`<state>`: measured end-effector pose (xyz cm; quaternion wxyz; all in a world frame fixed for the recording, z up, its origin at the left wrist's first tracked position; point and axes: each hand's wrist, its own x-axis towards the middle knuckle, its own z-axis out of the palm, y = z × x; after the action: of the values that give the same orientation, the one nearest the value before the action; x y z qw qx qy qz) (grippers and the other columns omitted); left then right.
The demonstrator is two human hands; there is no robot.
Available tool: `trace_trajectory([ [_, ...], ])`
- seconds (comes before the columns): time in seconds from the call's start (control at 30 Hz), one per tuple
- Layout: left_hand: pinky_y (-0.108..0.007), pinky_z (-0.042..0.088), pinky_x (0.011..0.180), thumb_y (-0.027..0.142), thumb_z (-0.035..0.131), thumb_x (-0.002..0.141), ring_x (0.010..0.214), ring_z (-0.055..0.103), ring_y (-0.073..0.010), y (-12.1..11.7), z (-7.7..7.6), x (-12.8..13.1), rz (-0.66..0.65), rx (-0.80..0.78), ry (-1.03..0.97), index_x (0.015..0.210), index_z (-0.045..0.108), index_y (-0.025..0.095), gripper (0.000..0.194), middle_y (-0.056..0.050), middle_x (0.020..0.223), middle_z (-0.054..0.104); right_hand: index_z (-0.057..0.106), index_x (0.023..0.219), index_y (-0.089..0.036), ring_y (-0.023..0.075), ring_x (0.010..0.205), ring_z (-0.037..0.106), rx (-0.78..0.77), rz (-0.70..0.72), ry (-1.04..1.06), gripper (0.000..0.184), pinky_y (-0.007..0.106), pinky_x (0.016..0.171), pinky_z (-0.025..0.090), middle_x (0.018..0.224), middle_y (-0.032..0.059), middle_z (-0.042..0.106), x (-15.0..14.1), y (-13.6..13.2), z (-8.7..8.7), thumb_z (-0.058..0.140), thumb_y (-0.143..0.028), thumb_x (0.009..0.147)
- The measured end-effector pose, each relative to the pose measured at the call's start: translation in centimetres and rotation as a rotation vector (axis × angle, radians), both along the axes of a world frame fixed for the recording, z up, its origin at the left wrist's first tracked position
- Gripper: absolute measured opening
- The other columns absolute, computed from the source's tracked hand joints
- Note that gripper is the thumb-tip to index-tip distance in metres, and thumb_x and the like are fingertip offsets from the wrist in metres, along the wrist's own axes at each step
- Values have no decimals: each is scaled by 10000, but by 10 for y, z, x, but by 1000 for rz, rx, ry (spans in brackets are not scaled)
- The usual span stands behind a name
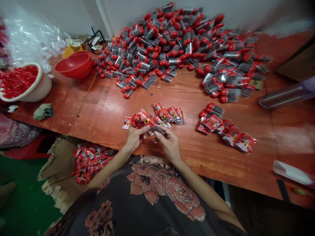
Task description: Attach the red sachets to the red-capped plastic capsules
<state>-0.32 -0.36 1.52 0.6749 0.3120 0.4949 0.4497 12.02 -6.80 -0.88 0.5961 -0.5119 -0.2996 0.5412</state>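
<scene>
My left hand (133, 138) is closed around red printed packets (142, 117), thumb on top. My right hand (170, 141) pinches the near end of a small clear tube with dark contents (157, 129), which meets the packets between both hands. Its red end, if it has one, is hidden. Just beyond my fingers lies a group of filled red packets (173, 114) on the wooden table (105, 111). Off to the right, a row of similar packets (231, 132) lies with a few red-capped tubes (214, 108) at its far end.
A large heap of red-capped tubes (157, 49) covers the back. To the left stand a red bowl (73, 65) and a white tub (44, 82) of red pieces. Below the table edge, a carton (55, 164) holds red packets (92, 160). A clear cylinder (285, 95) lies right.
</scene>
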Motion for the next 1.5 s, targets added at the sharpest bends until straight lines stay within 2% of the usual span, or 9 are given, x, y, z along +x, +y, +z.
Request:
trace_trajectory([
  [0.13, -173, 343, 329, 349, 902, 490, 358, 438, -45, -3, 4, 4, -9, 10, -20, 657, 603, 146, 398, 34, 524, 584, 715, 1091, -278, 110, 616, 648, 12, -79, 39, 310, 294, 611, 593, 945, 1, 756, -3, 0, 0, 738, -314, 784],
  [0.33, -172, 308, 313, 309, 874, 545, 340, 383, -27, 1, -1, -3, -97, 6, -25, 779, 681, 155, 340, 16, 602, 644, 724, 1049, -239, 104, 519, 624, -71, -24, 169, 313, 252, 512, 544, 741, -17, 744, 0, 3, -1, 770, -302, 747],
  [0.47, -172, 309, 334, 275, 853, 571, 371, 391, -15, 3, 0, -4, -130, 20, -102, 1087, 686, 213, 546, -42, 883, 747, 719, 1084, -243, 98, 523, 605, -36, -43, 111, 341, 255, 519, 537, 785, -13, 745, 1, 1, 2, 764, -320, 755],
  [0.63, -171, 314, 345, 262, 835, 604, 387, 425, -14, -4, 2, 6, -82, 24, -77, 1239, 633, 224, 668, -52, 973, 754, 721, 1083, -259, 94, 549, 590, -14, -41, 68, 301, 257, 531, 531, 876, -1, 746, -5, -1, 0, 729, -336, 792],
  [0.8, -168, 360, 380, 237, 861, 576, 505, 546, -68, -7, -3, 11, 16, 8, -44, 1083, 699, 178, 536, -16, 808, 724, 724, 1075, -289, 150, 801, 649, 20, -104, -102, 292, 290, 663, 562, 1035, 23, 715, -4, 1, -6, 732, -319, 785],
  [0.93, -185, 346, 364, 258, 881, 553, 489, 528, -77, -6, -4, 11, 13, 13, -28, 857, 714, 164, 360, -3, 705, 684, 722, 1010, -251, 92, 529, 571, -107, 1, 206, 253, 231, 470, 477, 768, -18, 687, -1, 5, -4, 738, -319, 767],
  [1.03, -185, 327, 351, 259, 892, 546, 443, 480, -64, -8, -4, 13, 51, 50, -26, 702, 663, 165, 293, 16, 620, 633, 709, 965, -226, 76, 499, 564, -133, -36, 351, 238, 208, 453, 462, 694, -35, 665, -4, 7, 0, 750, -311, 746],
  [1.33, -203, 397, 385, 325, 848, 624, 443, 496, -71, -24, -14, 23, 70, 25, -55, 698, 637, 137, 293, 14, 617, 621, 643, 1004, -239, 96, 519, 607, -9, -155, 253, 229, 241, 514, 534, 695, -42, 673, -15, 4, -10, 719, -317, 803],
  [1.5, -175, 312, 332, 329, 884, 557, 370, 428, -44, -14, -7, 15, 101, 62, -33, 651, 619, 155, 330, 42, 534, 585, 640, 1052, -263, 101, 551, 621, 20, -131, 111, 259, 255, 526, 556, 799, -22, 696, -11, 3, -12, 711, -309, 806],
])
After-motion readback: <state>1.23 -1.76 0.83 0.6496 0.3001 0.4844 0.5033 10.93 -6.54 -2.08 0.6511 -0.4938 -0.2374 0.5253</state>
